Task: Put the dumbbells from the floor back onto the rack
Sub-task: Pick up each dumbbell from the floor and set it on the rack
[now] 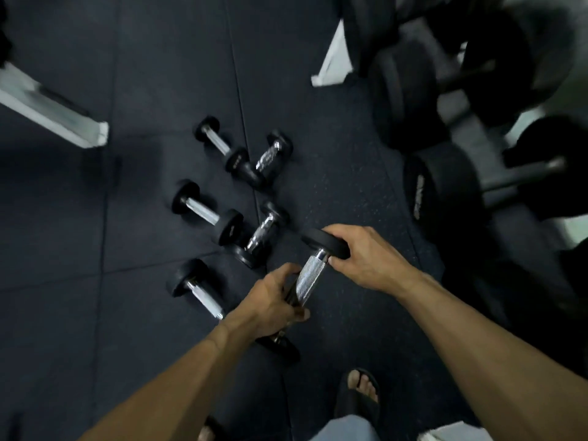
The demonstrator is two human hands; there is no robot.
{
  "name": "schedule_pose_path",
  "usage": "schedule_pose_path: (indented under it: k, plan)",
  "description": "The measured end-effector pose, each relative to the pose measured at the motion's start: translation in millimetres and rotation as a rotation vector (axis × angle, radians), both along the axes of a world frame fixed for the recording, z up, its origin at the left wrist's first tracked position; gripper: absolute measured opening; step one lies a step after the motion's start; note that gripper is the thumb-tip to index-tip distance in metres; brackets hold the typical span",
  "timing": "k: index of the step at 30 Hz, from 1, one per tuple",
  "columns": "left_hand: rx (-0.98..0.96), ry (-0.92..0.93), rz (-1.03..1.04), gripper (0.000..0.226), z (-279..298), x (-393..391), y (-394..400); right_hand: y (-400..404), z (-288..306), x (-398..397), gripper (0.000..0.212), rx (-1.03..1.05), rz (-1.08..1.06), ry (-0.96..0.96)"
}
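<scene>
held dumbbell (310, 278): lifted, just right of five floor dumbbells (206, 213) | left hand (270, 300): fingers curled round knurled handle | right hand (366, 256): grips upper head | advice: keep both grips, swing level toward rack (471, 135) at right, clear of sandalled foot (361, 393)

Pale lettering marks the big dumbbell (420, 195) on the right and a small dumbbell (237, 160) on the floor, all too blurred to read.
</scene>
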State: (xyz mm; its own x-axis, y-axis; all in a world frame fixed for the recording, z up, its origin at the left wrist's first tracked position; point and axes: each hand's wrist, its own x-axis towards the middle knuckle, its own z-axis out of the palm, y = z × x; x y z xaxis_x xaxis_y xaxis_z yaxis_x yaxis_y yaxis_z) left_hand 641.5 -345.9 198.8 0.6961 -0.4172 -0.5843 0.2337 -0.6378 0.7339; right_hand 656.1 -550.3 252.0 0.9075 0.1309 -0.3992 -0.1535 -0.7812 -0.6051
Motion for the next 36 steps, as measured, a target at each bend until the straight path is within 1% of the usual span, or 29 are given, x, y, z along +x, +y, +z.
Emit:
schedule_pose_path:
  k: [2,5,10,14,17,21,23,27,30,33,36]
  plan:
    - [-0.027,-0.03,0.001,0.061,45.3,12.0,-2.8,-4.0,52.5,8.3,0.021,-0.039,0.014,-0.055]
    - [-0.092,-0.079,0.018,0.056,114.4,27.4,-13.7,-13.8,135.1,18.1,0.026,-0.078,0.036,-0.133]
    - [-0.178,-0.191,0.007,0.052,233.5,44.3,-56.9,-52.3,259.1,26.7,0.034,-0.148,0.015,-0.241]
    - [-0.22,-0.228,-0.036,0.057,305.0,55.6,-110.9,-104.4,337.9,19.6,0.041,-0.17,-0.049,-0.29]
    - [-0.235,-0.288,-0.114,0.057,349.2,57.5,-165.7,-156.9,381.4,9.1,0.041,-0.19,-0.109,-0.32]
    - [-0.27,-0.321,-0.169,0.054,384.0,52.9,-251.7,-235.8,419.6,-8.0,0.042,-0.219,-0.169,-0.336]
    - [-0.275,-0.32,-0.213,0.053,393.4,49.9,-298.3,-278.2,428.7,-18.3,0.041,-0.25,-0.212,-0.327]
    - [-0.25,-0.316,-0.367,0.056,401.7,51.0,-387.6,-360.1,432.7,-33.1,0.041,-0.302,-0.287,-0.314]
    - [-0.204,-0.377,-0.486,0.06,407.0,62.8,-442.7,-413.4,431.4,-34.5,0.035,-0.295,-0.352,-0.298]
    - [-0.185,-0.378,-0.524,0.062,415.0,79.7,-488.0,-455.2,429.6,-24.4,0.038,-0.295,-0.404,-0.297]
    - [-0.161,-0.393,-0.533,0.055,418.4,100.5,-524.7,-490.1,429.7,-3.9,0.04,-0.299,-0.431,-0.322]
